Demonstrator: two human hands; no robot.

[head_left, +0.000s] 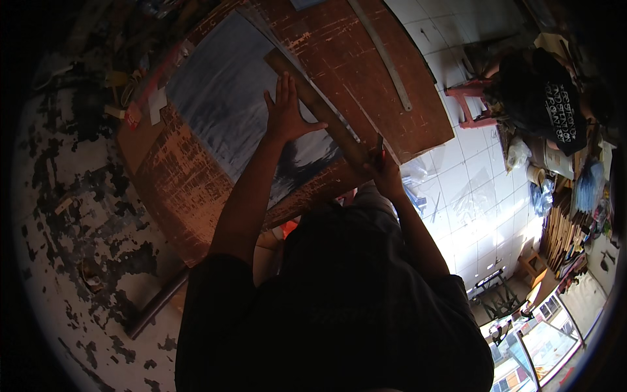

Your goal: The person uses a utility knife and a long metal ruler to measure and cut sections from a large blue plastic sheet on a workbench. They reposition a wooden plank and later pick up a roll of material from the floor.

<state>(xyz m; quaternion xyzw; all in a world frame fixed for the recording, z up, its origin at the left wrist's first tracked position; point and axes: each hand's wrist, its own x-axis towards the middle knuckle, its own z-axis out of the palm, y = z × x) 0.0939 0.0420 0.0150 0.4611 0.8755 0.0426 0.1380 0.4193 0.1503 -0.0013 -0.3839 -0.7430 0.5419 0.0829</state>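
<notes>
A dark grey-blue painted sheet (219,72) with pale streaks lies on a worn brown wooden table. Across its right side runs a long brown wooden straightedge (320,106), set at a slant. My left hand (285,114) lies on the sheet with its fingers spread, the fingertips and thumb reaching the straightedge. At the straightedge's near end, my right hand (388,175) is closed around a slim dark tool (380,141) that points up from the fingers. Shadow hides the tool's exact kind.
A long metal ruler (390,68) lies on the table (428,127) at the right. Scraps and a yellow roll (129,90) sit at its left edge. Beyond the tiled floor (473,170), a person in a dark shirt (545,95) is beside a pink stool (470,104). Stacked boards (560,225) stand far right.
</notes>
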